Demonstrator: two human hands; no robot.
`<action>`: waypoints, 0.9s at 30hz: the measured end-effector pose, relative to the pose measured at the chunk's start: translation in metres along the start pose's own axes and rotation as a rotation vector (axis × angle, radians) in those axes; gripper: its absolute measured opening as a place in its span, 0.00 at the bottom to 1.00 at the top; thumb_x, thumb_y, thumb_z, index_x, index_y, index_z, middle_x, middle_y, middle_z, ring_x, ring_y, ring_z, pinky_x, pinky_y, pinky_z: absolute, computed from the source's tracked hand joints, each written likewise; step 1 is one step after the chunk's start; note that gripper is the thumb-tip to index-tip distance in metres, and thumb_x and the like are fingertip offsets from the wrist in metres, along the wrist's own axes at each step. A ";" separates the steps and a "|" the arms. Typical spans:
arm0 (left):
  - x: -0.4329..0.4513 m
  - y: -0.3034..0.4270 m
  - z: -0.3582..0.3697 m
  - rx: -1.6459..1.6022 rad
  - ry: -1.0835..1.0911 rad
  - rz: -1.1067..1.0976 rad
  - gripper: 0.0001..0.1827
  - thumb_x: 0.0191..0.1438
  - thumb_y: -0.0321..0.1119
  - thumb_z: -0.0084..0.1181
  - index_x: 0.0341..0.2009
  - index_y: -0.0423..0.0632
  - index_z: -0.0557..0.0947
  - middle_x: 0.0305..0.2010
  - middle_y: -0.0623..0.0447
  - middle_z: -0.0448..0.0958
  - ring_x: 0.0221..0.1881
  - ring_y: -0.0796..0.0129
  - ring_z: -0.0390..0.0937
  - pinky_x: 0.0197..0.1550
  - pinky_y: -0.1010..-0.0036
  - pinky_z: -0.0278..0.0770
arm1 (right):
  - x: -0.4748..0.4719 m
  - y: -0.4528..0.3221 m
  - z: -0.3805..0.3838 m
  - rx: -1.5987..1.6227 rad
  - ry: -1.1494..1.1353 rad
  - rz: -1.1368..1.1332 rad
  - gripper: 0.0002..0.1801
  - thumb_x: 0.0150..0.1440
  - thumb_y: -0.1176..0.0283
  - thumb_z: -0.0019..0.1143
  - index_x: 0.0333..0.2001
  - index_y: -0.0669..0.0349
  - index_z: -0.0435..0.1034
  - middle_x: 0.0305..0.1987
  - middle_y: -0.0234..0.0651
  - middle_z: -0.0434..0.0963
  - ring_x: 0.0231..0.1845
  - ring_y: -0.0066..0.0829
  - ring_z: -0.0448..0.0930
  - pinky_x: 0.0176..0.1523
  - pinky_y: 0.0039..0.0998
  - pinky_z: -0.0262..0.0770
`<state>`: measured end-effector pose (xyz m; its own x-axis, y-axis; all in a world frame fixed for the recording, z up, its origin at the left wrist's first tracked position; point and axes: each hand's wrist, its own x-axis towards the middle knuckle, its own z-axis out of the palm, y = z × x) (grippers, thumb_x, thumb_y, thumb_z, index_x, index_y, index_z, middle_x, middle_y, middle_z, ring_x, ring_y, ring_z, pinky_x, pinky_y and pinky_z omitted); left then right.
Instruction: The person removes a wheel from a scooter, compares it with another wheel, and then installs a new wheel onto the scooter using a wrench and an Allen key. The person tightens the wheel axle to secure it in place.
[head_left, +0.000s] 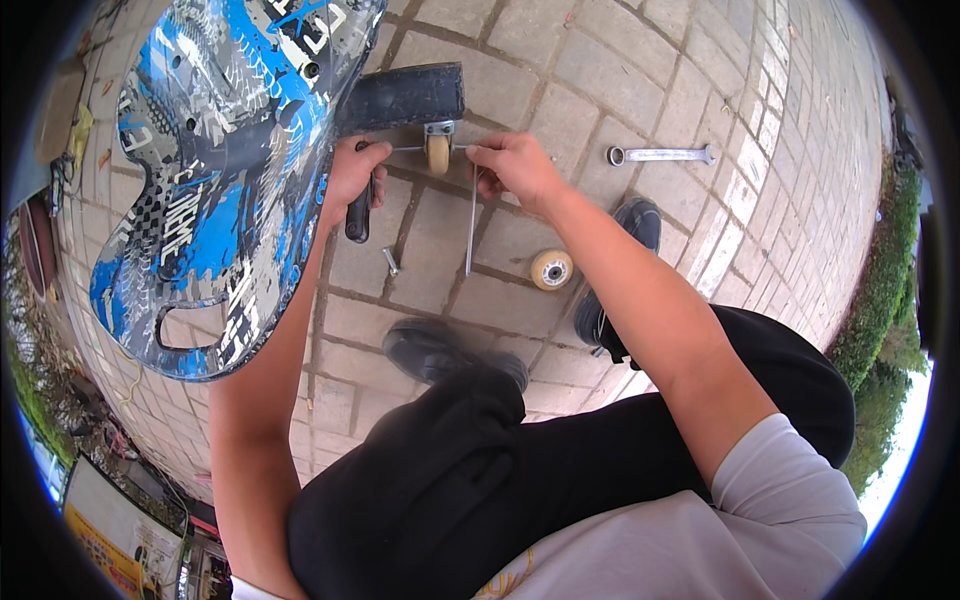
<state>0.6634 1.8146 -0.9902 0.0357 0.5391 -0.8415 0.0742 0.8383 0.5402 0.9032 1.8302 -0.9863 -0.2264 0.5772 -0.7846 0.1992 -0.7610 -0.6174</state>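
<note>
A patterned blue, black and grey board with a handle slot fills the upper left. At its right edge sticks out a dark block, under which a bracket holds a tan caster wheel. My left hand is closed on a tool with a black handle; a thin metal shaft runs from there to the wheel's left side. At the wheel's right side, my right hand grips a hex key, its long arm pointing down. The fingers hide part of both tools.
A combination wrench lies on the paving to the right. Below the hands are a bolt and a loose wheel. My black shoes stand close by. A hedge borders the far right; a sign bearing writing is at lower left.
</note>
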 end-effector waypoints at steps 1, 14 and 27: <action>0.000 -0.001 0.000 0.003 0.004 0.019 0.13 0.57 0.39 0.55 0.40 0.45 0.71 0.24 0.53 0.70 0.17 0.69 0.70 0.17 0.70 0.71 | 0.001 -0.001 -0.001 -0.021 -0.003 0.012 0.11 0.58 0.71 0.52 0.34 0.70 0.75 0.25 0.36 0.77 0.19 0.21 0.73 0.24 0.25 0.71; -0.003 -0.007 0.006 -0.016 0.057 0.085 0.12 0.58 0.38 0.55 0.40 0.45 0.71 0.25 0.53 0.70 0.18 0.70 0.71 0.17 0.71 0.71 | -0.022 -0.005 0.003 0.177 -0.057 0.006 0.16 0.62 0.70 0.46 0.48 0.72 0.67 0.37 0.41 0.79 0.23 0.22 0.74 0.28 0.26 0.73; -0.003 -0.011 0.007 -0.017 0.085 0.115 0.14 0.58 0.39 0.56 0.43 0.44 0.71 0.26 0.53 0.71 0.18 0.71 0.71 0.19 0.72 0.70 | 0.021 -0.015 -0.008 -0.205 0.016 0.128 0.23 0.61 0.58 0.49 0.28 0.71 0.73 0.17 0.39 0.74 0.13 0.25 0.69 0.23 0.29 0.68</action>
<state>0.6694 1.8030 -0.9939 -0.0416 0.6362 -0.7704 0.0574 0.7713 0.6339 0.9033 1.8560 -0.9936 -0.1716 0.4856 -0.8572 0.4152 -0.7534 -0.5099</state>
